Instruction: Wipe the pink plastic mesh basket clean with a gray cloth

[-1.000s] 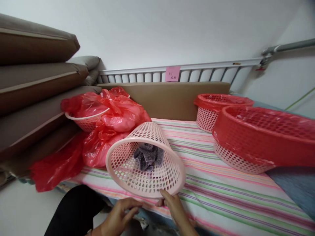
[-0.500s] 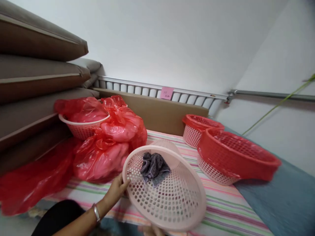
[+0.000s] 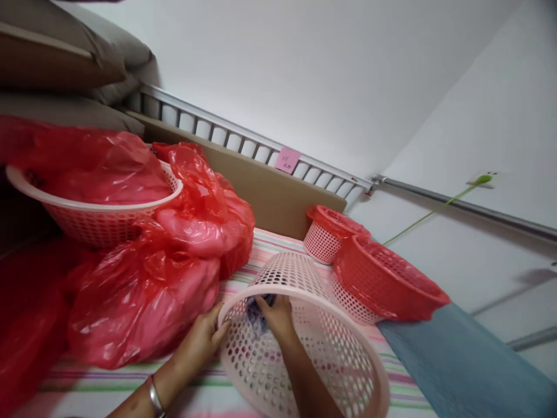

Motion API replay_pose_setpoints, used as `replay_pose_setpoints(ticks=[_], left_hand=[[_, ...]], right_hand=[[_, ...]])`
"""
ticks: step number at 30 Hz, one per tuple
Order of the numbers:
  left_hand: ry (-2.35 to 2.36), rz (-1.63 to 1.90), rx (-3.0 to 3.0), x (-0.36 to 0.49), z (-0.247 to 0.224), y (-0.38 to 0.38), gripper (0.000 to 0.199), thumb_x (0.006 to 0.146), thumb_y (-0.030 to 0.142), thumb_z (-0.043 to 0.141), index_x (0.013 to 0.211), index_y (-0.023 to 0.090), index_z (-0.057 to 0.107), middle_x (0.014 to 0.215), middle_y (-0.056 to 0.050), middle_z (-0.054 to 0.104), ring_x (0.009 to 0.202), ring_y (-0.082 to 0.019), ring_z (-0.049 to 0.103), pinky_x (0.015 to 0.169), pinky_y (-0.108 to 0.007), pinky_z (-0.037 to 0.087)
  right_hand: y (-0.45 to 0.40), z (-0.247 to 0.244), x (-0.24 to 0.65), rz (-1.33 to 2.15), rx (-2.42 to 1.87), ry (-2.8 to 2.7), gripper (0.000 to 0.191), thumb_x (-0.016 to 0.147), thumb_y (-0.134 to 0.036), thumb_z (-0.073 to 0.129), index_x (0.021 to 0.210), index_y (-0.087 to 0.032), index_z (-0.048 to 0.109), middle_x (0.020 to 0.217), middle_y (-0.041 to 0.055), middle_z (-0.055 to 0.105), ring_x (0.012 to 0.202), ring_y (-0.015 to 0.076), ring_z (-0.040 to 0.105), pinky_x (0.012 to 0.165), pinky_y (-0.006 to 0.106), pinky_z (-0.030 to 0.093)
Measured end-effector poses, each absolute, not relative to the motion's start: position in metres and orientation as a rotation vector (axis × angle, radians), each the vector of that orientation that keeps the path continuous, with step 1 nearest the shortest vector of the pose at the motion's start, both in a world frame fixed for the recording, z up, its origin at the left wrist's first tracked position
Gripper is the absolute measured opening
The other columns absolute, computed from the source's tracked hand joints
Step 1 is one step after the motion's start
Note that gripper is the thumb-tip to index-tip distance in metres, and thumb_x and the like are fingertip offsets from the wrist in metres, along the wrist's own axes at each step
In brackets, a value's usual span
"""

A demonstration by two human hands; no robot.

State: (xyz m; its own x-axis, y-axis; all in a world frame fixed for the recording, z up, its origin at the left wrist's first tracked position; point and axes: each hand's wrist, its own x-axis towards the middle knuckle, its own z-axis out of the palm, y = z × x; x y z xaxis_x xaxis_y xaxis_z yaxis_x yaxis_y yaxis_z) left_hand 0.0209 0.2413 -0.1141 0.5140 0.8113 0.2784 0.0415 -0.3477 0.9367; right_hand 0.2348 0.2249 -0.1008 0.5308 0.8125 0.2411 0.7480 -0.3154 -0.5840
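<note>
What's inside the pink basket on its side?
Inside the pink basket is a crumpled gray cloth, with the right hand on it. The hand covers part of the cloth; anything beneath is hidden.

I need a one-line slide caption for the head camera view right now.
Left hand on the rim of a tipped pink basket, right hand on the gray cloth inside.

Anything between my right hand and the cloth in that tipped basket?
Nothing visible. Your right hand reaches into the perforated pink basket and touches the gray-purple cloth; your left hand holds the basket's rim, beside the opening.
</note>
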Motion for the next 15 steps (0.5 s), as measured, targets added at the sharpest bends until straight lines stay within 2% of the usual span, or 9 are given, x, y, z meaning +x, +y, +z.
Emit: replay_pose_setpoints(ticks=[5,11,15], left_hand=[[0.701,0.966,1.6,0.019,-0.123,0.254,0.028,0.085,0.026,0.048,0.107,0.015,0.061,0.1,-0.006,0.07,0.089,-0.021,0.064,0.084,-0.029,0.048],[0.65,0.969,1.579,0.021,-0.132,0.26,0.034,0.084,0.024,0.049,0.115,0.013,0.058,0.106,-0.008,0.069,0.091,-0.022,0.064,0.084,-0.03,0.049],[0.653,0.992,1.559,0.021,-0.133,0.258,0.034,0.084,0.026,0.049,0.114,0.013,0.058,0.11,-0.008,0.068,0.097,-0.022,0.063,0.09,-0.031,0.046]], right_hand=[[0.286,-0.132,0.244,0.222,-2.452,-1.194,0.056,0.074,-0.038,0.056,0.123,-0.01,0.052,0.117,0.0201,0.057,0.11,0.0305,0.054,0.092,0.04,0.038],[0.283,-0.134,0.244,0.243,-2.455,-1.242,0.048,0.069,-0.023,0.053,0.116,-0.011,0.056,0.101,0.0145,0.065,0.096,0.027,0.061,0.083,0.035,0.043],[0.236,-0.138,0.203,0.254,-2.349,-1.349,0.055,0.065,-0.018,0.05,0.119,-0.012,0.054,0.109,0.0109,0.063,0.103,0.0232,0.058,0.089,0.03,0.041]])
